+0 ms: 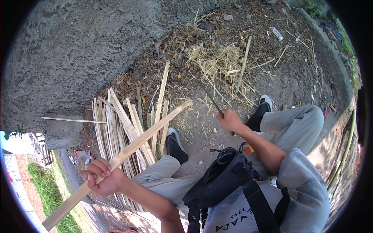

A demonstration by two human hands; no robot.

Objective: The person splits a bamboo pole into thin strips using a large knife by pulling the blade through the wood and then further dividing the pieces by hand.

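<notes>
My left hand [105, 181] is closed around a long pale bamboo strip [149, 134]. The strip slants from the lower left up toward the middle, its far end above the ground between my feet. In my right hand [230, 121] is the handle of a knife with a long, narrow, dark blade [211, 98] pointing up and to the left. Blade and strip are apart. Beneath the held strip lies a pile of split bamboo strips [112, 128], beside my left shoe [176, 145]. Beyond the knife tip spreads a heap of thin bamboo shavings [217, 64].
A rough grey concrete wall [89, 42] rises at the far left, with a stone block [64, 134] at its foot. A clear plastic bottle [277, 33] lies far right. My black bag [217, 174] hangs at my front. A long green pole [345, 151] lies at the right.
</notes>
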